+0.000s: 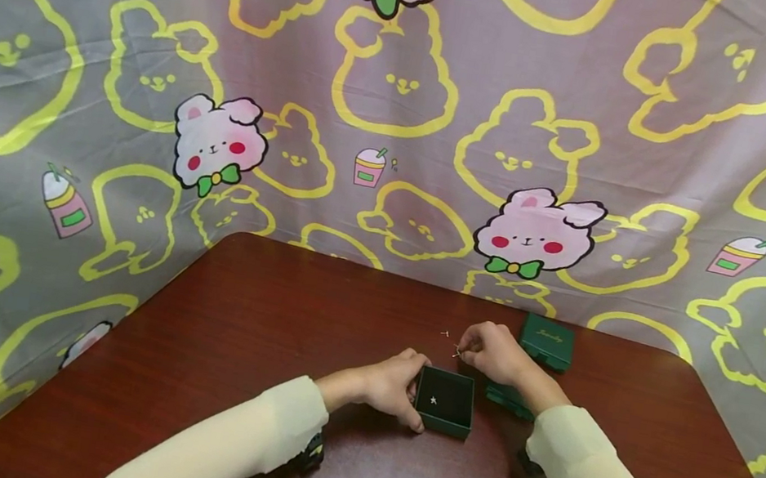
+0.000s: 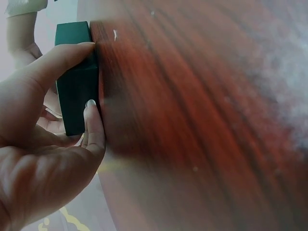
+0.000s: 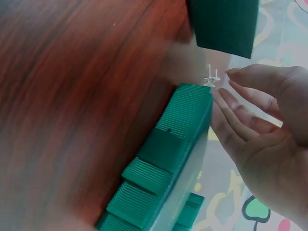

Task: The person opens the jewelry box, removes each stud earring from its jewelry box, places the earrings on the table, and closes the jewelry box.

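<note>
My left hand (image 1: 391,386) grips the left side of a small open green jewelry box (image 1: 448,428) with a black inside. A tiny silvery piece (image 1: 433,400) lies in it. In the left wrist view, the thumb and a fingertip press the outside of the green wall (image 2: 76,103). Beyond the box, my right hand (image 1: 494,355) reaches down to small silvery pieces (image 1: 457,351) that look like stud earrings. The right wrist view has their thin pins (image 3: 210,76) just beyond the fingertips, with the thumb (image 3: 240,74) and forefinger apart.
A closed green box (image 1: 548,340) with gold lettering stands behind the right hand. Another green piece (image 1: 510,400) with ribbed sides lies under the right forearm. One more tiny piece (image 1: 445,333) is on the brown table (image 1: 314,303). A patterned cloth (image 1: 431,164) hangs behind.
</note>
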Available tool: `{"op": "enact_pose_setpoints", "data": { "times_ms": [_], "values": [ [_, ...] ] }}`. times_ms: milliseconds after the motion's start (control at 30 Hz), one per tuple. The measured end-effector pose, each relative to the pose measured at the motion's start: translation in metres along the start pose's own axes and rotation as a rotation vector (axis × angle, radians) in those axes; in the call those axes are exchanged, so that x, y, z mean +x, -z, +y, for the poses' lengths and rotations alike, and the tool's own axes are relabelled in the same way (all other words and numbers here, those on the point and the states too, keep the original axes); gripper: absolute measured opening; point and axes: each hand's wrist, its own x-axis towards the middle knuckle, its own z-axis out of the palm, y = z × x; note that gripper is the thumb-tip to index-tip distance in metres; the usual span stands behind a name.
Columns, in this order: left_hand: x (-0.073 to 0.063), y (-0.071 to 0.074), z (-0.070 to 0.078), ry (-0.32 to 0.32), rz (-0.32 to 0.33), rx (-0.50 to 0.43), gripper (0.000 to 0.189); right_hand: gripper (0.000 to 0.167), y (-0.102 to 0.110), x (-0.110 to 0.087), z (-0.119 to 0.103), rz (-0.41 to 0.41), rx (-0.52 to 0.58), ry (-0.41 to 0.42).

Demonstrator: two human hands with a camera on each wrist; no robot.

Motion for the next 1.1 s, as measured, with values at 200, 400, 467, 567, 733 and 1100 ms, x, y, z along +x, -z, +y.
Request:
{"op": "enact_pose_setpoints", "data": {
  "times_ms": [200,400,467,567,733,1100],
  "values": [
    [0.0,-0.001,-0.001,-0.006,0.004,-0.006,0.076,0.003,0.004,-0.008,-0.005,-0.007,0.005,0.014],
    [0.0,-0.002,-0.002,-0.008,0.007,-0.001,0.077,0.005,0.005,-0.014,-0.007,-0.027,0.003,0.03],
    [0.001,-0.002,-0.002,-0.01,0.01,-0.003,0.077,0.006,0.005,-0.016,-0.009,-0.022,0.003,0.04],
    [0.001,-0.002,-0.002,-0.014,0.013,-0.002,0.077,0.007,0.007,-0.019,-0.01,-0.018,0.001,0.062],
    [0.002,-0.002,-0.003,-0.024,0.019,0.005,0.078,0.009,0.009,-0.024,-0.013,-0.013,-0.007,0.092],
    [0.003,-0.002,-0.004,-0.035,0.025,0.009,0.08,0.018,0.009,-0.035,-0.021,0.005,-0.032,0.121]
  ]
}}
